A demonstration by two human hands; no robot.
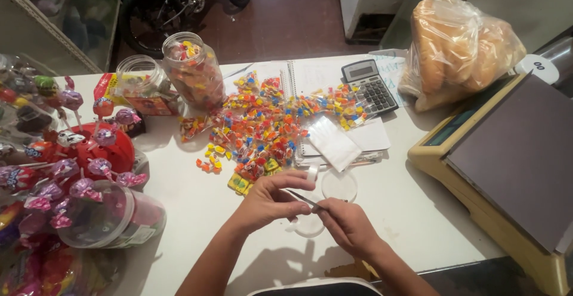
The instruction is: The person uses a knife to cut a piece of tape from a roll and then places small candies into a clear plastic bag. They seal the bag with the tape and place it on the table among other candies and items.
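Observation:
My left hand [271,200] and my right hand [349,227] meet over the white table [203,212] near its front edge. Both pinch a thin grey strip [302,198] that runs between their fingertips; I cannot tell what it is. A small white piece [312,172] sticks up at my left fingertips. A clear round lid or tape roll [339,185] lies just beyond the hands, and another clear round piece [309,225] lies under them. A heap of small wrapped candies [262,123] in red, yellow and orange spreads out behind.
A stack of small clear bags [331,142] rests on a spiral notebook [322,75] beside a calculator [371,86]. Two candy jars [194,69] stand at the back. A lollipop stand [89,146] and a plastic tub [113,215] are on the left; bagged bread [456,48] and a scale [507,164] are on the right.

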